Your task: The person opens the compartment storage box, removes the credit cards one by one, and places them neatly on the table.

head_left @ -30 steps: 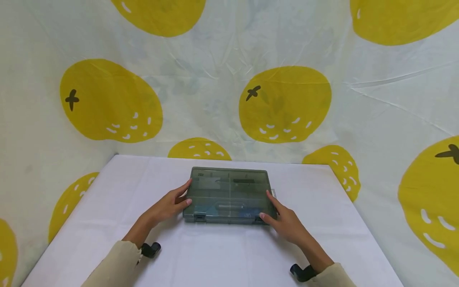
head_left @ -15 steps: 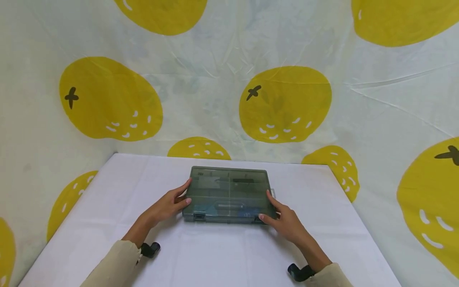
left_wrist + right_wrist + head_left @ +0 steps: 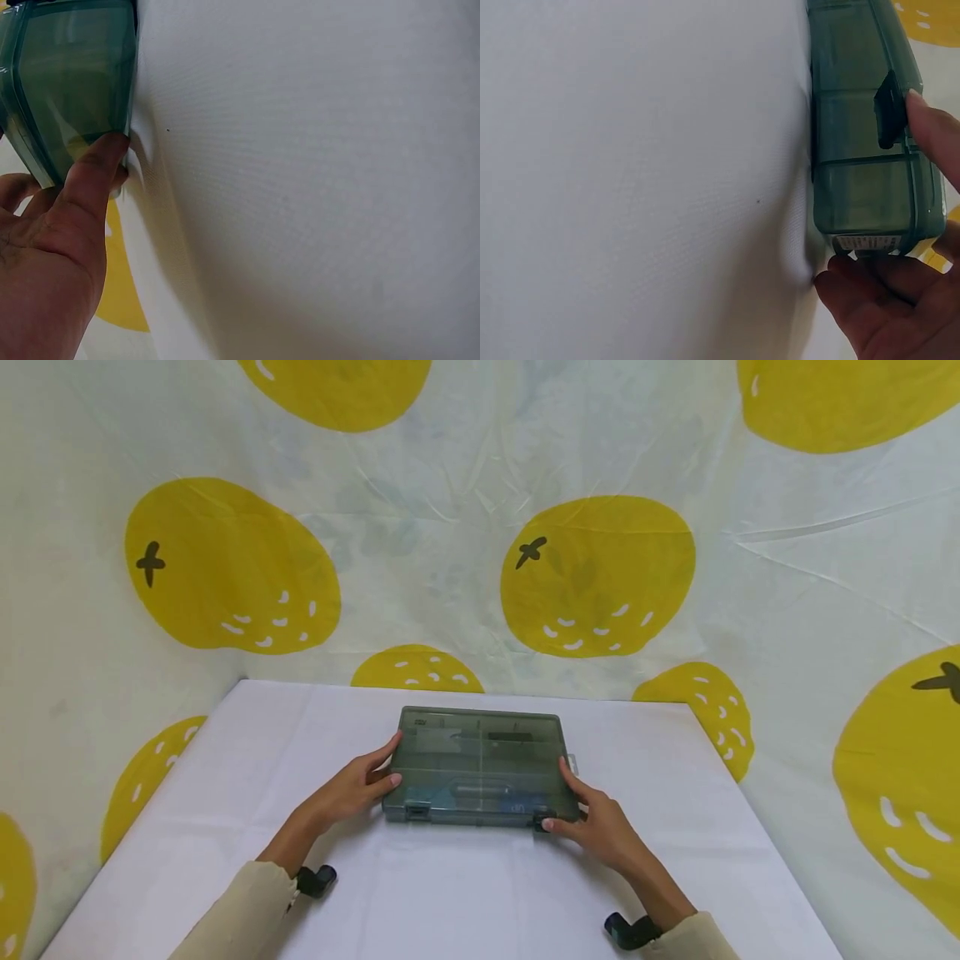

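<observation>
We see one clear dark-green lidded box (image 3: pixel 480 760) lying flat on the white-covered tabletop (image 3: pixel 465 893), right between the two hands, long side facing the person. The left hand (image 3: pixel 356 789) holds the box's left end, fingers and thumb spread against that side; the left wrist view shows a fingertip by the bottom edge. The right hand (image 3: pixel 600 831) holds the right end: thumb on the black right latch (image 3: pixel 889 112) at the front, fingers round the short side, near a printed label (image 3: pixel 870 242). That latch looks tipped outward. A second latch (image 3: pixel 417 813) sits at front left, near the left thumb but apart from it. Through the lid we make out dividers and some bluish and dark contents, too dim to name. Behind hangs a white cloth (image 3: pixel 420 560) with yellow fruit prints.
</observation>
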Tool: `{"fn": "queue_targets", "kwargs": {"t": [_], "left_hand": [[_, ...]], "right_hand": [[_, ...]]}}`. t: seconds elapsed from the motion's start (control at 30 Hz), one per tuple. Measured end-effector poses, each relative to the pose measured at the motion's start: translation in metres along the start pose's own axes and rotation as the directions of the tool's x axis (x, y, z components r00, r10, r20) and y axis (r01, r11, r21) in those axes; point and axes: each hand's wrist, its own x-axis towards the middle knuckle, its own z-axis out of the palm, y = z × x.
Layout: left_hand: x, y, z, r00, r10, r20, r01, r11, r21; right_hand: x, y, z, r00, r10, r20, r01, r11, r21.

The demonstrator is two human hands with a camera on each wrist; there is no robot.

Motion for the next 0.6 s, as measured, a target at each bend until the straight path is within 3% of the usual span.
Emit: {"fn": "queue_targets", "kwargs": {"t": [0.33,0.6], "left_hand": [[0.0001,-0.0015,0.0004,1.000,-0.006,0.001,0.006,1.000,0.002],[-0.0002,-0.0007,0.0004,1.000,-0.003,-0.003,0.003,1.000,0.010]], "right_hand": [[-0.0011,0.0044,0.0024,0.999,-0.011,-0.032,0.008,0.997,-0.081],[0.0010,0.0088,0.0069,0.992,-0.078,-0.098,0.062,0.986,-0.157]]}}
